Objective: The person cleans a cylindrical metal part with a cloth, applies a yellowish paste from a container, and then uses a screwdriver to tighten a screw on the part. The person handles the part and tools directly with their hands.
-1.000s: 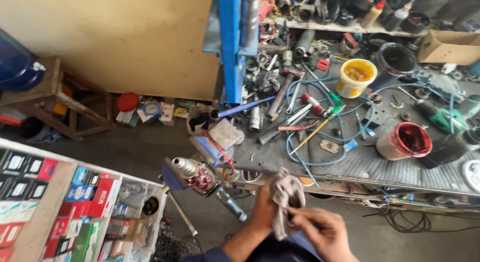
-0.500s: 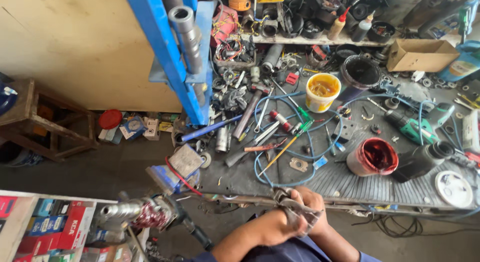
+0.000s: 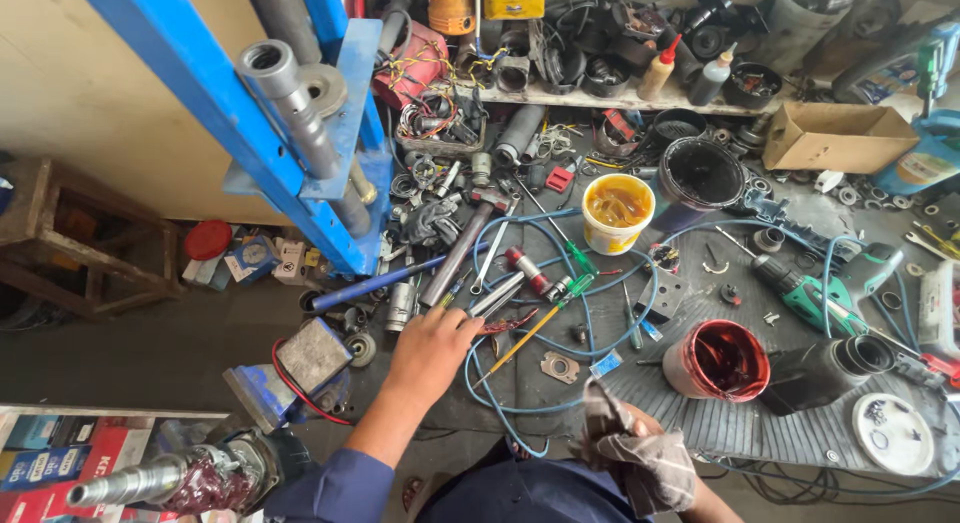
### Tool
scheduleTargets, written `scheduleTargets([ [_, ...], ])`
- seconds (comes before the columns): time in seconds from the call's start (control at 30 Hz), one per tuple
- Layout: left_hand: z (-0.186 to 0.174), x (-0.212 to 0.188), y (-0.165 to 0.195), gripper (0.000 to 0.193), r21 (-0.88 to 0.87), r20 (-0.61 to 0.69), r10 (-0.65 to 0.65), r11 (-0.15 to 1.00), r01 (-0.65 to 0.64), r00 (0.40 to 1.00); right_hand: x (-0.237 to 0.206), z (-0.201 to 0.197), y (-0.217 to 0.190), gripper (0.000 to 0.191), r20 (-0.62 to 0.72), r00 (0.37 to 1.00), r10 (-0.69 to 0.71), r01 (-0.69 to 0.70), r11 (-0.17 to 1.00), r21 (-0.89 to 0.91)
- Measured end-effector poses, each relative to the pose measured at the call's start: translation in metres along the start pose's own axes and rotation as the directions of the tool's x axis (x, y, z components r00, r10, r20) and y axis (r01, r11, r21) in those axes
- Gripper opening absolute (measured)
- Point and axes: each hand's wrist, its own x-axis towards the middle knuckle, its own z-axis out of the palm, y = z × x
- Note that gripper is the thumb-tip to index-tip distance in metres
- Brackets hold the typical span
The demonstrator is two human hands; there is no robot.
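Right hand (image 3: 640, 445) clenched around grey rag (image 3: 628, 453) at bench's near edge. Left hand (image 3: 432, 345) lay palm-down, fingers loose, gripping nothing, touching metal tools (image 3: 495, 298) on cluttered workbench (image 3: 780, 438). Blue cable (image 3: 490, 388) looped just beside. Red tub (image 3: 718, 359) sat right of rag.

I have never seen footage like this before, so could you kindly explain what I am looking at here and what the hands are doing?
This is a single picture from a camera worn on a person's head, looking down at a cluttered workbench covered by a ribbed dark mat. There is no machine: the two bare hands are the person's own. The left hand reaches forward and rests among loose metal tools near a screwdriver. The right hand, close to the body, grips a dirty grey rag. On the bench lie a yellow tub, a red tin, a green power drill and a blue cable. A blue steel frame stands on the left.
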Motion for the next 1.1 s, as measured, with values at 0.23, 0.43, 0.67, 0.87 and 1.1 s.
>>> scheduleTargets([
  [0.23,0.01,0.002,-0.016,0.023,-0.236,-0.041,0.017,0.971,-0.026,0.999,-0.007,-0.007,-0.004,0.077,0.244,0.962,0.125,-0.183,0.956,0.23],
  [0.43,0.016,0.011,-0.013,0.026,-0.63,0.141,-0.492,0.625,0.461,0.859,-0.022,-0.028,-0.01,0.099,0.157,0.962,0.224,-0.209,0.972,-0.11],
  [0.67,0.006,0.065,0.051,0.033,-0.941,0.262,-0.482,0.064,0.332,0.836,-0.033,-0.032,-0.031,0.108,0.179,0.974,0.139,-0.079,0.948,-0.308],
  [0.87,0.026,0.117,0.159,0.036,-0.832,0.22,-0.262,0.452,0.321,0.94,-0.046,-0.042,-0.036,0.107,0.219,0.966,0.14,-0.063,0.943,-0.326],
  [1.1,0.071,0.128,0.198,0.046,-0.608,-0.164,0.117,0.77,-0.194,0.979,-0.056,-0.047,-0.015,0.097,-0.08,0.982,0.173,-0.188,0.947,-0.261],
])
